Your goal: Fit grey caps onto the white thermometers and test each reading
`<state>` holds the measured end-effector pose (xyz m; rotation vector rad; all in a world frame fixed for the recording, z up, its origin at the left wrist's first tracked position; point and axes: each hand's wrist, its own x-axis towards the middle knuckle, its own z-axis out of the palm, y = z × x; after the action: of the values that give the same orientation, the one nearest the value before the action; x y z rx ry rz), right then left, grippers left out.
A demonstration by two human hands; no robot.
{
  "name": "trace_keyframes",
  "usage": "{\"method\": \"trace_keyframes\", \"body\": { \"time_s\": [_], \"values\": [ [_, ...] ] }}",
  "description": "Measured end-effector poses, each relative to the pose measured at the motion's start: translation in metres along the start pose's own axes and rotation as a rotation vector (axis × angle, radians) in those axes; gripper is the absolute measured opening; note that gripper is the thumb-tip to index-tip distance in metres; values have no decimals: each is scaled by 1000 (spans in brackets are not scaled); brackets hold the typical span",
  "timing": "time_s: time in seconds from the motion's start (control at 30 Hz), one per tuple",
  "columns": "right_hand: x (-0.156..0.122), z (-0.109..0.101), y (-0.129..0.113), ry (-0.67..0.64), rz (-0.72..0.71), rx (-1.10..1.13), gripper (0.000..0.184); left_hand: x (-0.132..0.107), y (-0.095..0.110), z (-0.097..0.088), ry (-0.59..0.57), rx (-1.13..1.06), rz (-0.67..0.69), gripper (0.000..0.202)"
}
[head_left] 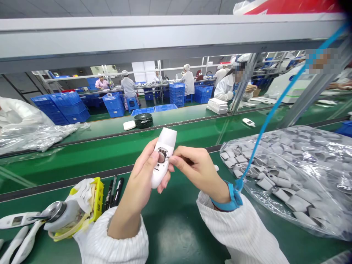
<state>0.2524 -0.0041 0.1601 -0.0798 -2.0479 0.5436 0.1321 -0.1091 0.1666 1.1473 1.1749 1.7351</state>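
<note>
My left hand (145,165) is wrapped round a white handheld thermometer (164,141), its back turned toward me and its wide end up. The battery compartment stands uncovered, and a round coin cell (161,157) shows in it, with my left thumb at its edge. From the right, my right hand (196,167) reaches the thermometer's side in a closed pinch beside the compartment. Whatever sits between those fingertips is too small or hidden to make out. A blue wrist strap (227,198) with a cord circles my right wrist.
A clear bag of grey-white plastic sleeves (275,176) lies right. At left are a yellow basket (98,198), black markers (118,191), a pump bottle (63,214) and other thermometers (20,220). A green conveyor (115,143) runs beyond; a blue cord (271,113) crosses the right side.
</note>
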Motion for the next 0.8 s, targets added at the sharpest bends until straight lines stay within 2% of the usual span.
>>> {"method": "trace_keyframes", "body": {
  "time_s": [0.1, 0.2, 0.3, 0.4, 0.47, 0.57, 0.73, 0.8],
  "values": [
    [1, -2, 0, 100, -167, -76, 8, 2, 4, -4, -64, -95, -94, 41],
    [1, -7, 2, 35, -344, -238, 19, 2, 3, -5, -115, -102, -181, 55],
    [0, -10, 3, 44, -343, -253, 16, 1, 2, -4, -197, -148, -227, 68],
    [-3, -9, 3, 173, -248, -100, 11, -1, 3, -1, -229, -183, -214, 75],
    [-5, -8, 0, 275, -196, -43, 15, -3, 4, 1, -218, -192, -180, 76],
    [-9, -8, -5, 349, -217, -101, 19, -5, 4, 4, -176, -179, -125, 75],
    [-11, -4, -10, 243, -368, -448, 6, -10, 1, 10, -36, -82, -53, 67],
    [-10, 1, -11, 225, -419, -514, 5, -11, -1, 12, 17, -22, -23, 62]
  ]
}}
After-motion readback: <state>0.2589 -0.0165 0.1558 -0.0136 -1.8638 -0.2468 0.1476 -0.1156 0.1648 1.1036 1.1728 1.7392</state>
